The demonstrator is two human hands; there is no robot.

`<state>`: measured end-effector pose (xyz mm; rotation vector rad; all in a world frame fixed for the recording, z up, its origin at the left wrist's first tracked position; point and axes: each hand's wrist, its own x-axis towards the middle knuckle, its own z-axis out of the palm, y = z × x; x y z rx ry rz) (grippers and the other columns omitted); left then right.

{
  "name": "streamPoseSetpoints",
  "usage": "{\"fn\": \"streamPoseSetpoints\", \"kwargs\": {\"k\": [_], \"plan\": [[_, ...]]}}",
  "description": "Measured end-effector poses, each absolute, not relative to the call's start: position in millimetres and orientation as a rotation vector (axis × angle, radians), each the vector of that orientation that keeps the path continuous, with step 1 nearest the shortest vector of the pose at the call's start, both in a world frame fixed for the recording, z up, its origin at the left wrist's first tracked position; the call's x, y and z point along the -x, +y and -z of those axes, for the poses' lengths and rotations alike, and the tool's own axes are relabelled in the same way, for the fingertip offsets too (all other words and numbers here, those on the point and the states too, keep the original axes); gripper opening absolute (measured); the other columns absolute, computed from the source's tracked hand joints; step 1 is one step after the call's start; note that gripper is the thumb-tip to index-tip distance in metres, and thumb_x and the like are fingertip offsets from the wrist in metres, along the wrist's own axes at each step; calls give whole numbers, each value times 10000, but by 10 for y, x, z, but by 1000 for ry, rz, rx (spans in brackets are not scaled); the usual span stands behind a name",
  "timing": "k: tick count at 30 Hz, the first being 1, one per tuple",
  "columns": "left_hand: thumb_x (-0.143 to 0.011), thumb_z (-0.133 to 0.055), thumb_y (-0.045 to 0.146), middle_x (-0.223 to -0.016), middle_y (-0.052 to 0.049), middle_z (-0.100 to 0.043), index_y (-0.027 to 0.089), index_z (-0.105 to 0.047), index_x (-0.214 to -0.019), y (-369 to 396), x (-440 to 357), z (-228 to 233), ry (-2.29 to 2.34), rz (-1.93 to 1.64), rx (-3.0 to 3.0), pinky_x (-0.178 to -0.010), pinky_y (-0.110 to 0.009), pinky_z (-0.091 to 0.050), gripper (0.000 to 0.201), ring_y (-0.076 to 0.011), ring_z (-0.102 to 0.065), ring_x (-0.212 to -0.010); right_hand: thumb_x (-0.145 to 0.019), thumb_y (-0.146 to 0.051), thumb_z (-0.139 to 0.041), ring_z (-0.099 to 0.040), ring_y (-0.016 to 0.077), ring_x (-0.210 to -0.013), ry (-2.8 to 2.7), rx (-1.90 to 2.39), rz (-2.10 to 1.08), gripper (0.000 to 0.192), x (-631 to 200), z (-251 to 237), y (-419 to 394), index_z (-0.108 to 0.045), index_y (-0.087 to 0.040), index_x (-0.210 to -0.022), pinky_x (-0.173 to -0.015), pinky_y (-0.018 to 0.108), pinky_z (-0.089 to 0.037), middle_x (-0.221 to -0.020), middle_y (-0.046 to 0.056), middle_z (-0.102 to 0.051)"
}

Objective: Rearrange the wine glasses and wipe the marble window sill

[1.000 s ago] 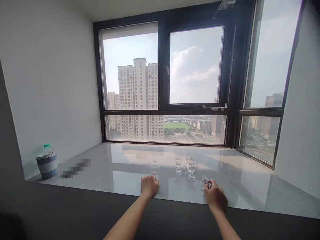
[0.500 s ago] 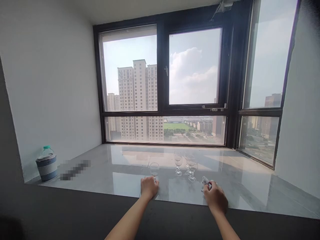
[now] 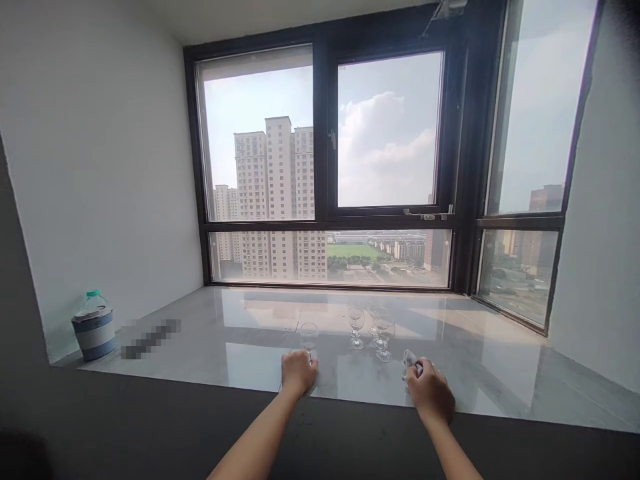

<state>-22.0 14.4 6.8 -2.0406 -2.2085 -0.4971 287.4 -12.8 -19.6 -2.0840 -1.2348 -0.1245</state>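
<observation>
Under my left hand (image 3: 299, 371), closed around the foot of a wine glass (image 3: 309, 335), my right hand (image 3: 429, 392) bunches a cloth (image 3: 411, 360), so wiping that glass seems next.

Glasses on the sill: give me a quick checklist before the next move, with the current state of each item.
1. Left hand at the base of the nearest glass: ok; the grip itself is hidden by the hand, cannot tell.
2. Nearest glass upright: ok.
3. Right hand on the cloth: ok, fingers closed on it.
4. The other glasses upright on the sill, apart from both hands: ok.
5. Glasses clean: cannot tell, too small.
6. Bottle in the left corner out of the way: ok.
</observation>
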Motion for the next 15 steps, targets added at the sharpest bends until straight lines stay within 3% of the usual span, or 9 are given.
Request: {"fn": "streamPoseSetpoints", "kwargs": {"k": [15], "plan": [[-886,-408,391,-939,-145,-722,143,-726,-921,187,239,-10,-2178,527,2043,-849,-389,-387,405,-273,-644,-921,-904,-316,-436,-609,244,-929,-1214,2102,135,290,-2892,221,-103,-613,-205,-1105,-683,292,-389,-934,95,-650]]}}
